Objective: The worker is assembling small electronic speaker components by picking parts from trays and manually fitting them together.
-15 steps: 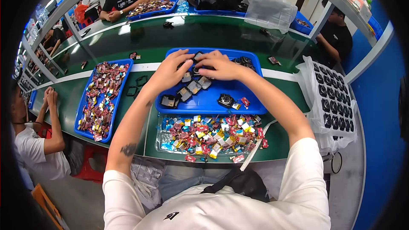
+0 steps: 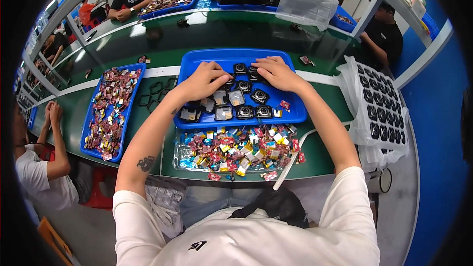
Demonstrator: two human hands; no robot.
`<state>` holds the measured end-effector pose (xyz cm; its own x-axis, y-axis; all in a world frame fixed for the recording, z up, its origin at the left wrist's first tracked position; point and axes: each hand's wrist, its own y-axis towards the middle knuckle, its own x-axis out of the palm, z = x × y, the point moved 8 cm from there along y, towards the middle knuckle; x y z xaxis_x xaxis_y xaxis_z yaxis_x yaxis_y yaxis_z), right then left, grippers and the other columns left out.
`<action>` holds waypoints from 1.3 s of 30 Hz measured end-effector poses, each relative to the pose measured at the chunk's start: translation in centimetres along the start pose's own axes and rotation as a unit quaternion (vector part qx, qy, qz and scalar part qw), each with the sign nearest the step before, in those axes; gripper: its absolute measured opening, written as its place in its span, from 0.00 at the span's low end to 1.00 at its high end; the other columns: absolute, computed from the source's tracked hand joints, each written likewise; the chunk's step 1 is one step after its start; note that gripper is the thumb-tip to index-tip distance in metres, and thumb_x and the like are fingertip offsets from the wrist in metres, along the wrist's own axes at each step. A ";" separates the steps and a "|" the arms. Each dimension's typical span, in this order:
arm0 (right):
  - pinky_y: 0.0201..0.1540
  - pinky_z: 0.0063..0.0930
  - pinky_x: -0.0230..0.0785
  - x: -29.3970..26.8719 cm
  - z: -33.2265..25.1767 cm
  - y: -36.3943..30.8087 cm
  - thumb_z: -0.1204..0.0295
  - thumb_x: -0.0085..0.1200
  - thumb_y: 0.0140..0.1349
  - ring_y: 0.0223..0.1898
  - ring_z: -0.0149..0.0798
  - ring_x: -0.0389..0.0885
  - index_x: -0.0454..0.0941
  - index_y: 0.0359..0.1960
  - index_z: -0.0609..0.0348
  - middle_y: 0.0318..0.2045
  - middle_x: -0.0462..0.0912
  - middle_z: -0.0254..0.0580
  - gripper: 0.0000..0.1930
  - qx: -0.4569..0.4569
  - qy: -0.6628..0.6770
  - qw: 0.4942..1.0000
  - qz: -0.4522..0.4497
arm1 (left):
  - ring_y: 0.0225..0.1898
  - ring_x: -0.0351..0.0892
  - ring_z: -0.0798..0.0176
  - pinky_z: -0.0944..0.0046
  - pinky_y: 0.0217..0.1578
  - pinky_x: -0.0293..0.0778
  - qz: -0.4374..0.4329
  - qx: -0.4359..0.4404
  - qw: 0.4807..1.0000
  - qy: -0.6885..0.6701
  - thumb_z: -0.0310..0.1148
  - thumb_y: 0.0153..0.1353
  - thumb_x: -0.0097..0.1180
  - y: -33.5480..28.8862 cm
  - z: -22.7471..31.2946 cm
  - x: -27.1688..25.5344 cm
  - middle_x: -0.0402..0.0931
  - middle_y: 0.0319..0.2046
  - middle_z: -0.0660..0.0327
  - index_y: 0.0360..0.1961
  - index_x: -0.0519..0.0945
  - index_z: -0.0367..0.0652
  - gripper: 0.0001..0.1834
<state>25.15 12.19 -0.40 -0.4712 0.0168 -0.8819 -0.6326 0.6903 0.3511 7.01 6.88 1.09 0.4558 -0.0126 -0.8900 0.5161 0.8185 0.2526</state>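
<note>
A blue tray point(image 2: 290, 114) lies in front of me with several small black square parts point(image 2: 245, 112) and a few with silvery faces point(image 2: 236, 97). My left hand point(image 2: 203, 81) rests palm down over the parts at the tray's left middle, fingers curled onto them. My right hand point(image 2: 276, 72) lies flat over the parts at the tray's upper middle, fingertips pointing left. The fingers hide whatever is under them. Below the tray a heap of small colourful wrapped pieces point(image 2: 236, 149) spreads over a clear sheet.
A second blue tray point(image 2: 92, 113) full of colourful pieces sits at the left, with black square frames point(image 2: 153, 93) beside it. A white tray of black parts point(image 2: 378, 108) stands at the right. Other people sit at the left, across the bench and at the far right.
Both hands stay over the blue tray. The left hand has shifted slightly towards the parts at the tray's middle; the right hand has hardly moved.
</note>
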 end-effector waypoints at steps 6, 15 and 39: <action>0.53 0.33 0.65 -4.2 -6.1 -4.0 0.67 0.52 0.60 0.47 0.40 0.74 0.75 0.50 0.58 0.46 0.78 0.44 0.17 0.074 0.257 0.955 -0.127 | 0.52 0.69 0.53 0.58 0.54 0.64 0.051 0.016 0.997 -0.047 0.36 0.65 0.44 -2.9 2.3 -2.5 0.71 0.48 0.53 0.47 0.78 0.39 0.16; 0.43 0.31 0.66 -8.0 -6.3 -10.5 0.64 0.65 0.46 0.39 0.40 0.73 0.80 0.32 0.59 0.34 0.76 0.39 0.14 0.116 0.012 0.991 0.057 | 0.53 0.69 0.52 0.57 0.53 0.64 0.127 0.025 0.989 -0.069 0.27 0.57 0.52 -8.6 8.0 -4.5 0.73 0.48 0.54 0.42 0.79 0.38 0.12; 0.29 0.25 0.68 -9.3 -10.4 -12.2 0.76 0.57 0.54 0.30 0.34 0.77 0.79 0.31 0.63 0.31 0.80 0.38 0.05 0.175 0.095 0.966 0.162 | 0.34 0.77 0.57 0.61 0.38 0.70 0.286 0.031 0.926 -0.242 0.18 0.44 0.59 -15.1 15.2 -2.3 0.80 0.33 0.57 0.30 0.81 0.38 0.10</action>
<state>30.89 -3.91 6.78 -0.7356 0.1627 -0.6576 -0.2013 0.8744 0.4415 9.18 -14.20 5.04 0.9319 0.1451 -0.3323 0.1227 0.7361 0.6657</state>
